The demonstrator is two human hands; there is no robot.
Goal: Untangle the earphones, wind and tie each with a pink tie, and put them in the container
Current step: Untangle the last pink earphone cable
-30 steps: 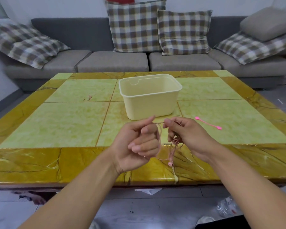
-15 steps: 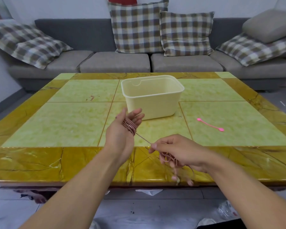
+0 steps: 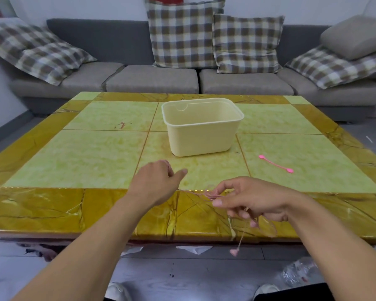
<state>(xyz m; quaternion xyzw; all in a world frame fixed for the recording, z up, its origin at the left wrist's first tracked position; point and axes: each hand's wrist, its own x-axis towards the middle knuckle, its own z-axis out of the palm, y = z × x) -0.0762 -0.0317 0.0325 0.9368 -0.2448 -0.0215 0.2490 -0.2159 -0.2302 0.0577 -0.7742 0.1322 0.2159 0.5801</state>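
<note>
A thin pink earphone cable runs between both hands above the table's near edge. My left hand is closed, back towards me, with the cable wound around its hidden fingers. My right hand pinches the cable's loose part; loops trail below it and one pink earbud dangles past the table edge. A pale yellow container stands open in the middle of the table; its inside is hidden by the near wall. One pink tie lies flat to the container's right.
The tiled yellow-green table fills the view, with a grey sofa and checked cushions behind it. A plastic bottle lies on the floor at the lower right, near my feet.
My left hand turned over so its back faces me and dropped nearer the table. My right hand moved right and up a little, drawing the cable almost level; the earbud swings lower.
</note>
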